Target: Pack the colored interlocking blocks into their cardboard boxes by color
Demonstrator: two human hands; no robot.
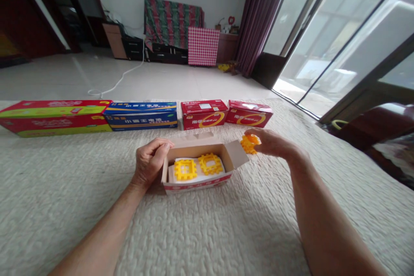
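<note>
An open cardboard box [197,186] stands on the quilted cover, its flaps folded out. Inside, on white paper, lie two square yellow toothed frames, one on the left [185,170] and one on the right [211,164]. My left hand [151,160] grips the box's left end, thumb on top and fingers curled. To the right of the box, my right hand [270,142] holds orange-yellow toothed pieces [249,143] between thumb and fingers, beside the right flap.
Behind the open box stand a long red and green box [54,117], a blue box [141,116] and two red boxes [204,114], [249,114] in a row. The quilted cover [80,185] spreads around them. A glass door is at the right.
</note>
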